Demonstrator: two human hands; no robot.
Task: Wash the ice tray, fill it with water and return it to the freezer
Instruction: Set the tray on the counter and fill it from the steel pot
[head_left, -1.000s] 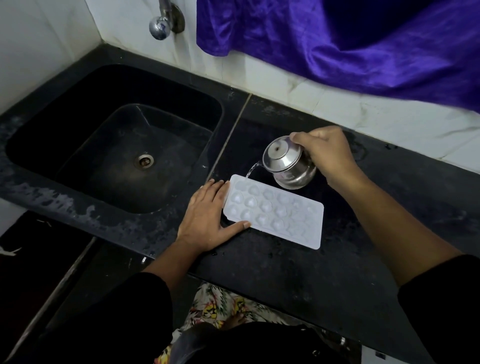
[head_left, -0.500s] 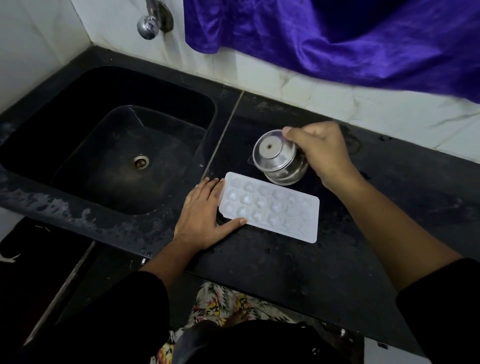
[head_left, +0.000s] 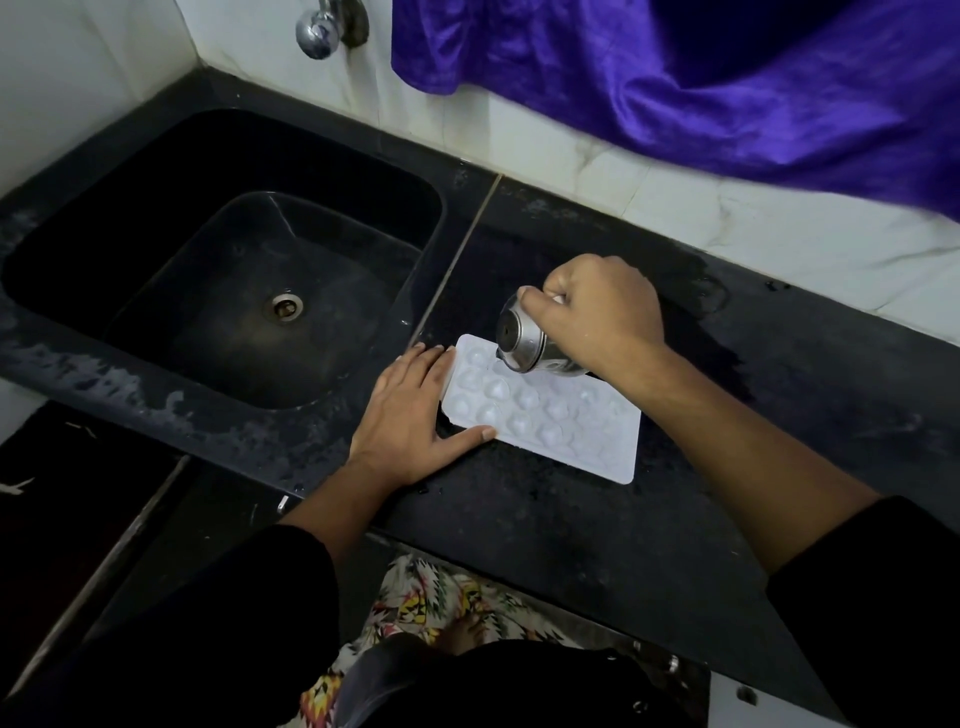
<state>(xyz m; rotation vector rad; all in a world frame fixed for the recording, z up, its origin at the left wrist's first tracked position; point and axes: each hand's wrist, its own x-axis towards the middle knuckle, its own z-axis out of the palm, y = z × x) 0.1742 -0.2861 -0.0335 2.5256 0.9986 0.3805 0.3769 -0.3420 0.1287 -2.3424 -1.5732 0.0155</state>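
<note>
A white ice tray (head_left: 545, 415) with several rounded cells lies flat on the black counter (head_left: 571, 530), just right of the sink. My left hand (head_left: 410, 415) rests flat on the counter against the tray's left end, fingers straight, thumb along its near edge. My right hand (head_left: 597, 312) grips a small steel cup (head_left: 524, 338), tipped on its side with its base facing left. The cup hangs low over the tray's far left cells. The cup's mouth is hidden behind my hand.
A black sink (head_left: 234, 291) with a drain fills the left side. A chrome tap (head_left: 319, 26) sticks out of the white wall above it. Purple cloth (head_left: 701, 78) hangs over the wall at the back right. The counter around the tray looks wet.
The stream of water seen a second ago has stopped. My right hand has carried the tipped cup nearer, from behind the tray's far edge to over its cells. My left hand has stayed put.
</note>
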